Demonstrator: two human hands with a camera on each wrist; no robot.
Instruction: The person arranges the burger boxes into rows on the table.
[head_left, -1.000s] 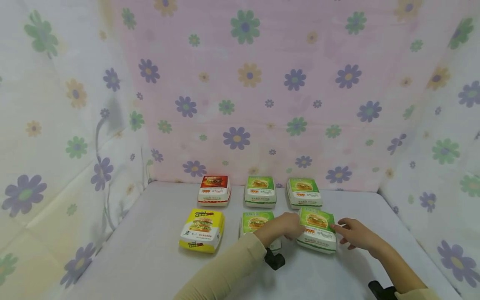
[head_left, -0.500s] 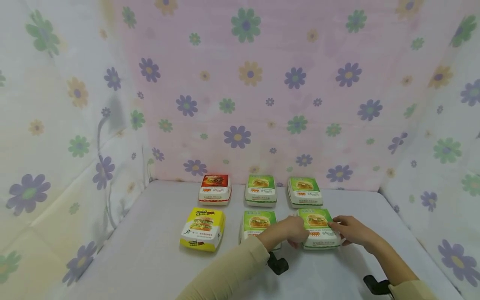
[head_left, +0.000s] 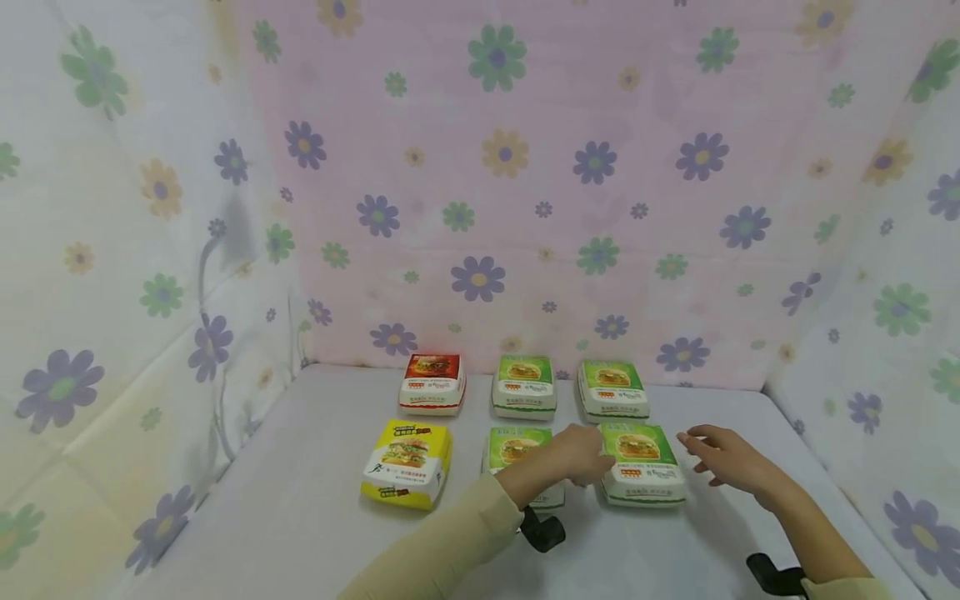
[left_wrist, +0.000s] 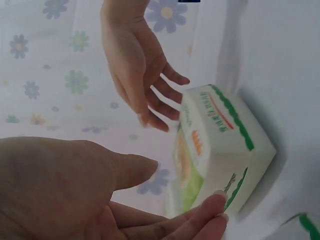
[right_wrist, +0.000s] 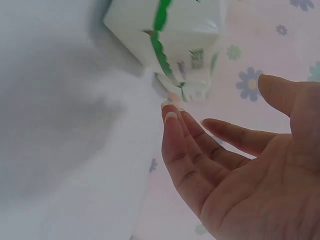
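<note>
A green-and-white burger box [head_left: 642,467] sits flat at the front right of the table, between the two hands. My left hand [head_left: 581,454] is at its left side. In the left wrist view the fingertips lie against or very near the box wall, and the thumb stands away from it. To the right, my right hand [head_left: 727,458] hovers just off the box with loosely bent fingers and nothing in them; the right wrist view shows a gap. Another green burger box [head_left: 517,442] is partly hidden behind the left hand and forearm.
In the back row stand a red burger box [head_left: 432,385] and two green ones, the middle [head_left: 524,387] and the right [head_left: 612,390]. A yellow burger box [head_left: 407,464] is at the front left. Flowered cloth [head_left: 480,208] walls enclose the white table [head_left: 300,500].
The front right box has turned straighter and shifted slightly right. My right hand touched its right side half a second ago and has now drawn away to the right. The left hand stays beside it.
</note>
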